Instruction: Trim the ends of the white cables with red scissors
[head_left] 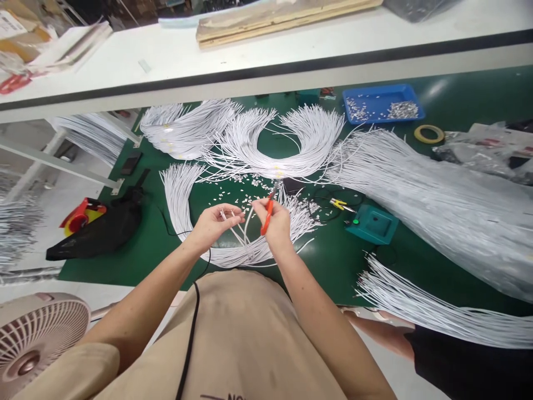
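My left hand is closed, pinching the ends of a few white wires between thumb and fingers. My right hand, just beside it, is wrapped round a hand tool with red handles. The tool's dark metal head points away from me; whether it is cutters or pliers I cannot make out. A white wire also runs up to my right fingertips. Beneath both hands lies a curved bundle of white wires. Many small white bits are scattered on the green table just beyond my hands.
More bundles of white wires lie behind. A blue tray of small parts and a tape roll sit back right. Nearer are a teal box and bagged wires. A black bag lies left; a fan stands below.
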`<move>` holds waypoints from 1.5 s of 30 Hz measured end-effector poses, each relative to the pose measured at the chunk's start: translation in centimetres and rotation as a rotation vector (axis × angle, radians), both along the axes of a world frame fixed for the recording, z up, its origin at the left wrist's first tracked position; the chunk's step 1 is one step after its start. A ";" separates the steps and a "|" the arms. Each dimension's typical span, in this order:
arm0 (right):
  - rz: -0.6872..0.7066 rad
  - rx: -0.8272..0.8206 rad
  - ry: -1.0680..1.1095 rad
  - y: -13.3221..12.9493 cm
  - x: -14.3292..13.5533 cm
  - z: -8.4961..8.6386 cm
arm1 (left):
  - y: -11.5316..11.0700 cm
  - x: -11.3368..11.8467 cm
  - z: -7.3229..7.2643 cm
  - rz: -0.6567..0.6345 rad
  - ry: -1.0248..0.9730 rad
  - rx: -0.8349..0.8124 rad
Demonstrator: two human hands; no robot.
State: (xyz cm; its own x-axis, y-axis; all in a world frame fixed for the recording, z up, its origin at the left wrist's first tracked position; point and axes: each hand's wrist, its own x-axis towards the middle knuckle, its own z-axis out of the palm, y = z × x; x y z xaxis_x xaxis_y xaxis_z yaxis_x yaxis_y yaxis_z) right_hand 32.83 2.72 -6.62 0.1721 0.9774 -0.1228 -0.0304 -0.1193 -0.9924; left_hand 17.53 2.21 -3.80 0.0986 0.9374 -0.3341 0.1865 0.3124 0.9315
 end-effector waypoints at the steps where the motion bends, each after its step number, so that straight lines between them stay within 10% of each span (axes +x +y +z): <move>1: -0.081 0.015 -0.050 0.0 0.3 0.1 | 0.0 -0.1 -0.1 0.008 -0.030 -0.006; 5: -0.287 0.215 -0.323 -0.2 0.9 1.1 | 0.1 -0.1 -0.6 0.052 -0.090 0.012; 14: 0.238 0.140 -0.376 0.6 -0.2 0.8 | 0.4 0.5 -0.4 0.039 -0.092 0.027; 25: 0.388 -0.081 0.197 1.0 -0.2 0.1 | 0.1 0.7 -0.5 0.037 -0.110 -0.002; 35: 0.467 0.037 -0.843 -0.2 1.8 -0.1 | 0.4 0.5 -0.2 0.069 -0.106 -0.019; 45: 0.560 0.067 -1.087 -0.2 1.8 1.2 | 0.4 0.4 -0.2 0.053 -0.057 0.054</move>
